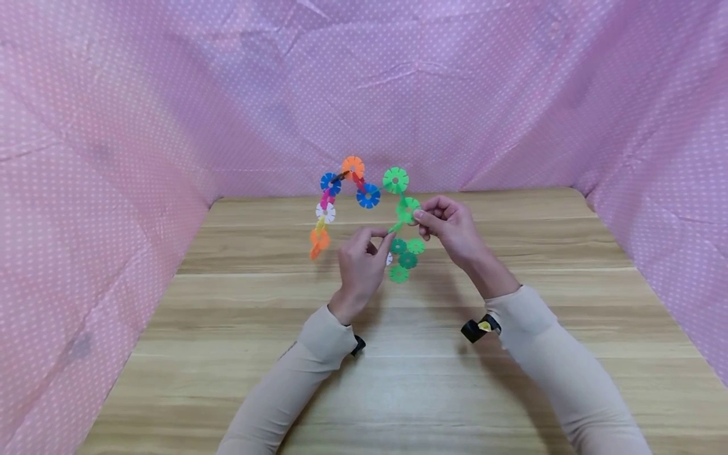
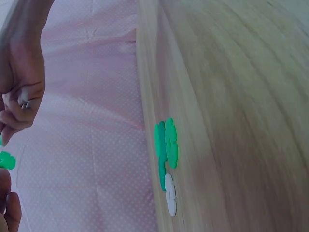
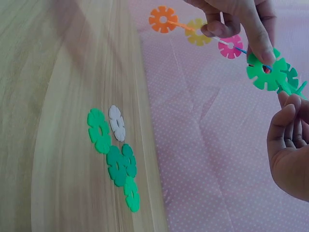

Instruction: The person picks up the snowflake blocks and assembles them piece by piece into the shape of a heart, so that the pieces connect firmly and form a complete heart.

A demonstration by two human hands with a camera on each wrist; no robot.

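A chain of interlocking notched plastic discs hangs in an arch above the table, its loose end an orange disc at the left. Blue discs, a white disc and another orange disc are slotted along it. At the right end, my right hand pinches the rim of a bright green disc between thumb and finger. My left hand pinches a smaller-looking, edge-on green disc just below, right at that disc's lower edge. Above both is another green disc.
Several loose discs lie flat on the wooden table under the hands: light green, dark green and white. Pink dotted cloth hangs behind the table and on both sides.
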